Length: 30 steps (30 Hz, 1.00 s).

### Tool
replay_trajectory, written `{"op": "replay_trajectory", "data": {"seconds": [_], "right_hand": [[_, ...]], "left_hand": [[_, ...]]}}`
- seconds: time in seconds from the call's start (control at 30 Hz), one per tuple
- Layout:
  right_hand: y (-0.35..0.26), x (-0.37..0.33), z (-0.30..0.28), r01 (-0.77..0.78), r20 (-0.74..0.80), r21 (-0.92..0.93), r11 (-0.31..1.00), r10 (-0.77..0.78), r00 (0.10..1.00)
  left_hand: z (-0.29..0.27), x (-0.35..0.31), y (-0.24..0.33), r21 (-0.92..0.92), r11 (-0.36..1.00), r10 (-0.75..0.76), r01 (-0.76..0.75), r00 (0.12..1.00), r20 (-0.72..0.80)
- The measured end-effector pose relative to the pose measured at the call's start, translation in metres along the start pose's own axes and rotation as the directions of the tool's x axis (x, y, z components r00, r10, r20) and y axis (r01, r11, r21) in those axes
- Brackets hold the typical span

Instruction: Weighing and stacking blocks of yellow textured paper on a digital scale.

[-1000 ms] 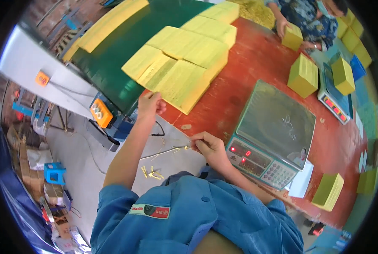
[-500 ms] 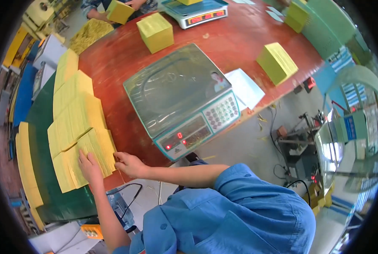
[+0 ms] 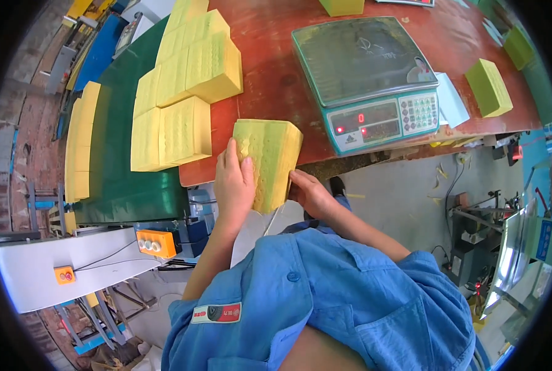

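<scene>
Table [image 3: 268,74]: red and worn, filling the far middle and far right, with pale scuffs here and there.
Green top [image 3: 127,198]: smooth and shiny, lying left of the table and meeting it at the side.
Shirt [image 3: 263,266]: blue, at the near side, with a round button [image 3: 293,276], a small patch [image 3: 216,313] on the left and sleeves ending around the elbows.
Stacks [image 3: 183,133]: yellow, packed side by side in a run from far to near, left of the scale [image 3: 356,62], with dimpled upper faces.
White panel [image 3: 31,272]: at the near left, just beyond the green top's near end.
Scale: dark-topped with a teal body, standing on the table, with red lights [image 3: 361,118] and a keypad [image 3: 419,112] facing near.
Row [image 3: 81,142]: yellow and narrow, along the left side of the green top, well apart from the stacks.
Block [image 3: 263,167]: yellow with a greener band, tilted, between both hands at the table's near edge — right of the stacks, left of the scale; touching the table or lifted off it — cannot tell.
Left hand [image 3: 234,185]: gripping the block from the left, with fingers stretched along it.
Right hand [image 3: 313,196]: gripping the block's lower right side with bent fingers, partly hidden at the tips.
Spare block [image 3: 489,89]: yellow, on the table's right part.
Paper [image 3: 451,99]: pale, just right of the scale.
Switch box [image 3: 156,244]: orange, three-knobbed, near left.
</scene>
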State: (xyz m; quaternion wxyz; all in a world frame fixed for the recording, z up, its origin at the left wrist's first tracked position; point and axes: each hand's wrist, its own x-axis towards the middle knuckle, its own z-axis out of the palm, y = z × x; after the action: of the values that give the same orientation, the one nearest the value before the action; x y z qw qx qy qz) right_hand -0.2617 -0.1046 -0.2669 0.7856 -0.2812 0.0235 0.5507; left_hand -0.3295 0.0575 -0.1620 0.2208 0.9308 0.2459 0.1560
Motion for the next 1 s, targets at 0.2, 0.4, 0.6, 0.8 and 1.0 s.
{"op": "replay_trajectory", "data": {"seconds": [0.2, 0.4, 0.6, 0.8, 1.0], "right_hand": [[-0.057, -0.035, 0.041, 0.271, 0.091, -0.58, 0.768, -0.27, 0.959], [-0.2, -0.087, 0.086, 0.467, 0.428, -0.877, -0.116, -0.632, 0.647], [-0.324, -0.116, 0.075, 0.202, 0.454, -0.888, -0.413, -0.721, 0.523], [-0.396, -0.076, 0.052, 0.187, 0.599, -0.767, -0.614, -0.581, 0.55], [-0.399, -0.055, 0.045, 0.296, 0.622, -0.77, -0.566, -0.563, 0.544]], "left_hand": [[-0.017, 0.008, 0.011, -0.661, 0.739, -0.106, 0.132, 0.991, 0.08], [-0.002, 0.07, 0.101, -0.88, 0.474, -0.068, -0.025, 0.996, -0.065], [0.073, 0.171, 0.19, -0.902, 0.339, 0.143, 0.269, 0.932, 0.332], [0.136, 0.221, 0.241, -0.698, -0.413, 0.161, 0.585, 0.801, 0.576], [0.136, 0.219, 0.206, -0.871, 0.01, -0.158, 0.491, 0.861, 0.483]]}}
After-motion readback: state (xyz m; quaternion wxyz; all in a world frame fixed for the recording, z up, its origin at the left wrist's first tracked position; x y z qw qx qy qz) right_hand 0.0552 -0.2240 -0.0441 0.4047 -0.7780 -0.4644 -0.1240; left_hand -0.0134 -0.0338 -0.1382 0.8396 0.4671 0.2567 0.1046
